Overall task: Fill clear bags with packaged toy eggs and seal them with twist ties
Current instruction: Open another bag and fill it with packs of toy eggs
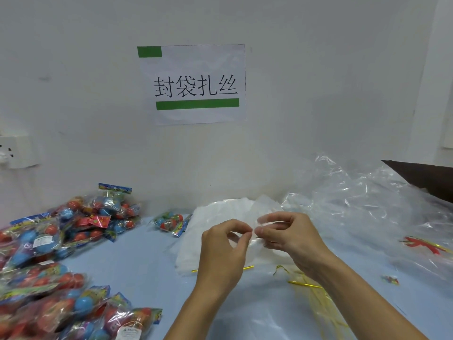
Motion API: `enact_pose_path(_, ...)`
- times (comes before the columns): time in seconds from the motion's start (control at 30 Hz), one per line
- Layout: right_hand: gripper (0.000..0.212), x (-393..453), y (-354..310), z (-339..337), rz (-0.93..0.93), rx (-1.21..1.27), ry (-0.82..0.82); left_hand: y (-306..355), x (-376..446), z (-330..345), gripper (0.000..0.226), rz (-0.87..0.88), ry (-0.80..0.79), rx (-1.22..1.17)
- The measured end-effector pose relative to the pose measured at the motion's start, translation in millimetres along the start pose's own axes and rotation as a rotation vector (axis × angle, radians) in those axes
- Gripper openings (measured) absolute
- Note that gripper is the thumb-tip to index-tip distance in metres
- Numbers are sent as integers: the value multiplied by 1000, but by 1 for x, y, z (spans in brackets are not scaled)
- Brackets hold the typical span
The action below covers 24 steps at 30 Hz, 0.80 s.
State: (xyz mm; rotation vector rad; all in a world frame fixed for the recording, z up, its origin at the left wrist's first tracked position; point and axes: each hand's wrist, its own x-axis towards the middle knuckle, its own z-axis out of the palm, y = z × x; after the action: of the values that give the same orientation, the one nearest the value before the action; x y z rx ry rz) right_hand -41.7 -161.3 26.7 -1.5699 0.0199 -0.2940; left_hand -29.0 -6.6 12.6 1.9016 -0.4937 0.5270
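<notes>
Clear plastic is being pinched between both hands at the middle of the pale blue table (pixel 137 268); the left hand (pixel 221 251) is curling thumb and forefinger onto the edge of a thin clear bag (pixel 266 207), and the right hand (pixel 289 238) is pinching the same film just beside it, fingertips nearly touching; the bag is rising from a flat white stack of bags (pixel 220 217) lying under the hands. Packaged toy eggs (pixel 61 231), red and blue, are piling up along the left side; one lone egg packet (pixel 170 223) is sitting near the stack's left edge. Gold twist ties (pixel 305 284) are lying scattered beneath the right wrist; crumpled clear film (pixel 362 200) is heaping at the right; a printed paper sign (pixel 193 84) is hanging on the wall behind.
</notes>
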Motion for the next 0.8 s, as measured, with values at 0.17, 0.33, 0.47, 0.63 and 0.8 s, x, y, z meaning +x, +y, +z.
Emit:
enact_pose_path(0.17,20,2,0,-2,-16,-24,91,7,0,-2,12,-79,18,-188)
enact_pose_path(0.33,22,-2,2,5,-53,-61,-71,8,-1,-3,8,-250,-193,-252)
enact_pose_path(0.47,24,-2,2,5,-57,-119,-102,0,4,-12,23,-285,-185,-174)
enact_pose_path(0.63,19,3,5,-2,-29,-261,48,-5,9,-22,29,-249,158,82)
enact_pose_path(0.8,15,11,5,-20,14,-241,336,-11,16,-41,25,-303,451,39)
